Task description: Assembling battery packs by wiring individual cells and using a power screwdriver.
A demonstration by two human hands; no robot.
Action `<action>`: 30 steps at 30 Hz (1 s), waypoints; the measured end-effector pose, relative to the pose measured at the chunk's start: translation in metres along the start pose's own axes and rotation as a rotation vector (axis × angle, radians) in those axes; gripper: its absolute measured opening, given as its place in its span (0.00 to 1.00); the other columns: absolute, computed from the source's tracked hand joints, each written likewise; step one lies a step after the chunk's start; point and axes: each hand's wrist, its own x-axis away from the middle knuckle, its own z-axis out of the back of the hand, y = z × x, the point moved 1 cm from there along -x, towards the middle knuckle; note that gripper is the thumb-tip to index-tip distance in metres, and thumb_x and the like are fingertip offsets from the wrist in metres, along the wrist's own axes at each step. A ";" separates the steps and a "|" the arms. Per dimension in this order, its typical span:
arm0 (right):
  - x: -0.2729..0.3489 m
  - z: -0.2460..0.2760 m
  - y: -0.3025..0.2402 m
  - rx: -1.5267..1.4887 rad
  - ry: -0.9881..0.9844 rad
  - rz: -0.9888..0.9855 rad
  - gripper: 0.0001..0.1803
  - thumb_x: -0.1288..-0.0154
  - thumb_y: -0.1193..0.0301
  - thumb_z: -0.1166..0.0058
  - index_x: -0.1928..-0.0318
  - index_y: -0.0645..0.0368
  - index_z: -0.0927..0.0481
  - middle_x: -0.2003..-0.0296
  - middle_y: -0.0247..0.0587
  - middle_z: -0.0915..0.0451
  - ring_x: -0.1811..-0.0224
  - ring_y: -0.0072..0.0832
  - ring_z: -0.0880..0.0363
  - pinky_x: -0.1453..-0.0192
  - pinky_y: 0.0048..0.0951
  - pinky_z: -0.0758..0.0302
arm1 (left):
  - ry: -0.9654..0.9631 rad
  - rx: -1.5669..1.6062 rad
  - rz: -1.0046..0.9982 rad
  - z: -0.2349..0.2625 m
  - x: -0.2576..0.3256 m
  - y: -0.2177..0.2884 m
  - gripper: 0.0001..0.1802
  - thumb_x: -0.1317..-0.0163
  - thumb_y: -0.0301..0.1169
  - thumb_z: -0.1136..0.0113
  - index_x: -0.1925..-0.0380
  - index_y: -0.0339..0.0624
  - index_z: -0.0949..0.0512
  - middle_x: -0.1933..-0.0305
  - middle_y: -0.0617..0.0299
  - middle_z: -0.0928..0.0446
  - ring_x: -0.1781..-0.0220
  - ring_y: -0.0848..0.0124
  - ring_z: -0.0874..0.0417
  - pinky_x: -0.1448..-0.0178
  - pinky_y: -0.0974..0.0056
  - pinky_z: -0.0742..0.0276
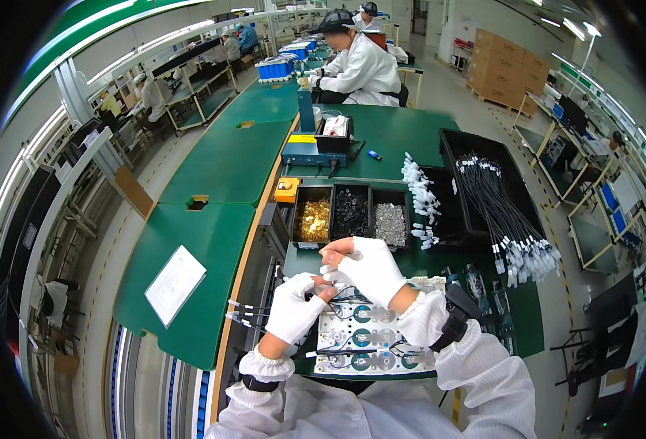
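Note:
Both hands wear white gloves with bare fingertips and meet above the far left part of a white panel [370, 338]. My left hand [293, 309] is closed, thumb and fingers pinched. Just beyond it, my right hand [368, 269] is closed too, its fingertips curled together. Whatever sits between either set of fingertips is too small to make out. The panel carries round green and grey parts, with black cables running across it. Beside my left wrist, several black cables with white ends [248, 316] stick out past the table edge.
Beyond my hands stand bins of gold metal pieces [314, 219], black pieces [350, 212] and silver pieces [390, 224]. A black tray [451, 146] holds many black cables [495, 197]. Dark cylindrical tools or bottles [476, 284] lie right. A co-worker [363, 69] sits farther off.

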 end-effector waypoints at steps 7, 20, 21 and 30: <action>0.006 0.008 -0.013 0.245 0.019 0.018 0.08 0.36 0.73 0.34 0.58 0.63 0.11 0.64 0.40 0.12 0.60 0.22 0.14 0.54 0.24 0.20 | 0.111 0.052 0.029 -0.003 0.000 0.004 0.11 0.35 0.34 0.31 0.62 0.36 0.15 0.70 0.58 0.15 0.69 0.73 0.16 0.61 0.67 0.22; 0.013 0.011 -0.013 0.483 -0.034 0.159 0.10 0.41 0.69 0.31 0.60 0.59 0.10 0.67 0.46 0.13 0.65 0.33 0.13 0.58 0.31 0.19 | 0.240 -0.029 -0.126 -0.008 0.001 0.011 0.08 0.38 0.31 0.28 0.69 0.37 0.14 0.75 0.58 0.18 0.76 0.72 0.17 0.69 0.68 0.25; 0.013 0.012 -0.014 0.480 -0.005 0.156 0.10 0.40 0.69 0.31 0.60 0.59 0.10 0.67 0.46 0.13 0.66 0.33 0.13 0.59 0.31 0.19 | 0.245 -0.031 -0.124 -0.007 0.001 0.012 0.08 0.38 0.31 0.28 0.69 0.37 0.14 0.75 0.58 0.18 0.76 0.72 0.17 0.69 0.68 0.25; 0.012 -0.010 -0.016 0.687 -0.039 0.301 0.09 0.39 0.69 0.36 0.62 0.59 0.10 0.68 0.46 0.12 0.67 0.34 0.12 0.61 0.31 0.18 | 0.304 -0.209 -0.160 0.005 0.003 0.008 0.13 0.40 0.36 0.30 0.77 0.40 0.19 0.80 0.54 0.24 0.79 0.62 0.21 0.74 0.60 0.28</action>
